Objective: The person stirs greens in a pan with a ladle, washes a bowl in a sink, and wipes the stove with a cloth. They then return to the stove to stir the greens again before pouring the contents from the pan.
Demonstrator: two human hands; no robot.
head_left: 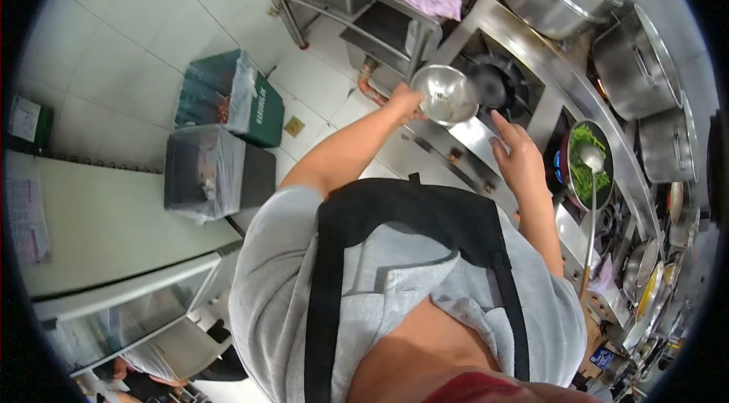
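By stove [544, 116], bowl [448, 99] (in left fingers [412, 99])

Commercial kitchen, by the look of its stoves

Gas burners line a long steel range [563, 126] — a lit flame under a pan of greens [583, 146] — with big stockpots [636, 61] behind and lined bins [203, 168] on white floor tiles [323, 54].
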